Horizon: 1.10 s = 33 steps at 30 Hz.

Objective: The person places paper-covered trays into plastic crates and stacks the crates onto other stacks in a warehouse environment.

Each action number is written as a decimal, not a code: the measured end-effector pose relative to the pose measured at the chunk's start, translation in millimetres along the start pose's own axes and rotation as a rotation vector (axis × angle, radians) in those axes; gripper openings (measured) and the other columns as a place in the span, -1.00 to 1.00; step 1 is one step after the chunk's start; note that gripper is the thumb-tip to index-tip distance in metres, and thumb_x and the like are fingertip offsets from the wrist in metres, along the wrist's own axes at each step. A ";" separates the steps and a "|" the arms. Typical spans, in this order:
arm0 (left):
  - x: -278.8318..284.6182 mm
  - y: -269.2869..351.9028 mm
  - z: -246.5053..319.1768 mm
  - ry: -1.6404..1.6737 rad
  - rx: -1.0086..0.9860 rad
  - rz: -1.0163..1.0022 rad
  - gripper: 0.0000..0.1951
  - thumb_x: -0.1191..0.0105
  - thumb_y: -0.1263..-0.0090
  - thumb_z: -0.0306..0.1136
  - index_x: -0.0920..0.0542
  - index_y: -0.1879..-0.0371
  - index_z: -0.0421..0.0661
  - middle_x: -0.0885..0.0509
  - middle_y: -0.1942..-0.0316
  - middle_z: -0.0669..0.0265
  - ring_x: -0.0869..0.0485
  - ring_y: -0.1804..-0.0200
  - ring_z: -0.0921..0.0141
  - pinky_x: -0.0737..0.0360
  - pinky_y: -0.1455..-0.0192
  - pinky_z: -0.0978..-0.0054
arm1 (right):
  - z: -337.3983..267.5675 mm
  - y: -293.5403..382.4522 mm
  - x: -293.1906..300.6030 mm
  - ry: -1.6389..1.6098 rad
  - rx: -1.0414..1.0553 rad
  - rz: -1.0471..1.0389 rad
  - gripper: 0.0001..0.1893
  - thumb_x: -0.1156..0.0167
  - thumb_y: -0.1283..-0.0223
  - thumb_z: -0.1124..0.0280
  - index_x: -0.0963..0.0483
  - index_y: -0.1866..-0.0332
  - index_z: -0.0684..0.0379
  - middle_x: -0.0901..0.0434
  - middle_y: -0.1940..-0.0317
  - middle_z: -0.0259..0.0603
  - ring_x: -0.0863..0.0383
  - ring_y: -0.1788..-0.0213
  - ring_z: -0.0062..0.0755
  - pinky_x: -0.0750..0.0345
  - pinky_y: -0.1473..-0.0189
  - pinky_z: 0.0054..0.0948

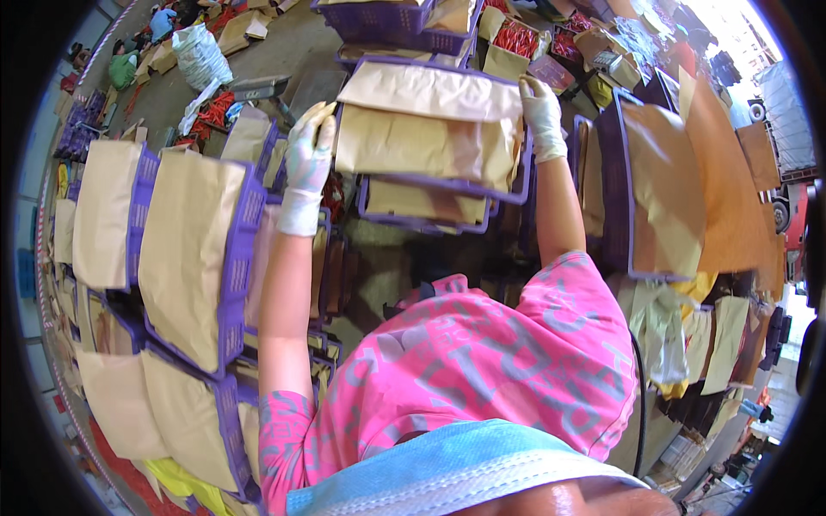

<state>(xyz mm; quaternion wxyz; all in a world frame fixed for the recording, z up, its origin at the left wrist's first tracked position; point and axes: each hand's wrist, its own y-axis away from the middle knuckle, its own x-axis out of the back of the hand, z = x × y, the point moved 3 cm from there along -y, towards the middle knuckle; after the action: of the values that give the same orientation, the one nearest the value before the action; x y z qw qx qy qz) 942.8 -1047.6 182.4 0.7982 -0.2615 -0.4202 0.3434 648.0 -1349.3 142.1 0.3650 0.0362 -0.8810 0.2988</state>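
Observation:
In front of me is a purple plastic crate (433, 185) topped with brown kraft paper (419, 142), one flap lying folded over the other. My left hand (311, 151), in a whitish glove, is at the crate's left side with its fingers extended; whether they grip the side cannot be told. My right hand (541, 116), gloved too, has its fingers bent over the far right corner of the crate, at the paper's edge. Beneath sits another purple crate (423, 224) with brown paper in it.
Stacked paper-covered purple crates (239, 271) rise at left, and another stack (616, 193) stands at right. Cartons of red chili peppers (516, 40) lie beyond. A full white sack (201, 57) stands on the floor at upper left. Other people crouch farther off. A black cable (640, 413) hangs at my right.

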 end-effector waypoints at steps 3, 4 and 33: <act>-81.1 -63.6 -49.8 -0.290 0.064 -0.087 -0.64 -0.06 -0.25 -0.12 -0.53 0.04 -0.03 -0.48 -0.06 0.18 -0.39 -0.14 0.19 -0.34 -0.17 0.27 | 17.8 -32.9 -45.6 0.469 -0.145 -0.116 -0.67 -0.12 -0.07 0.08 -0.56 0.16 0.05 -0.46 -0.04 -0.06 -0.35 -0.16 -0.03 -0.32 -0.16 -0.15; -100.1 -72.0 -73.5 -0.456 0.086 -0.107 -0.55 -0.07 -0.21 -0.05 -0.47 -0.03 -0.01 -0.42 -0.11 0.18 -0.34 -0.17 0.17 -0.32 -0.17 0.21 | 29.2 -28.8 -62.7 0.441 -0.245 -0.233 -0.50 -0.13 -0.04 0.04 -0.36 -0.06 0.07 -0.28 -0.17 -0.03 -0.22 -0.23 0.07 -0.28 -0.20 -0.17; 45.0 233.4 55.5 0.094 1.550 0.598 -0.48 -0.23 0.09 0.06 -0.55 0.32 -0.15 -0.60 0.32 0.12 -0.54 0.18 0.16 -0.41 0.12 0.31 | -40.3 18.4 -83.7 -0.005 0.097 -0.371 -0.61 -0.16 -0.17 0.18 -0.52 0.29 0.43 -0.59 0.43 -0.05 -0.44 0.46 -0.40 -0.46 0.33 -0.40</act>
<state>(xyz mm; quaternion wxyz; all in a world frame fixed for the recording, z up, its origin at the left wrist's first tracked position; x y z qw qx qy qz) 837.4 -859.4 68.1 0.6440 0.2475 0.0562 0.7217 729.1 -1324.9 99.6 0.4096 0.2162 -0.8446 0.2685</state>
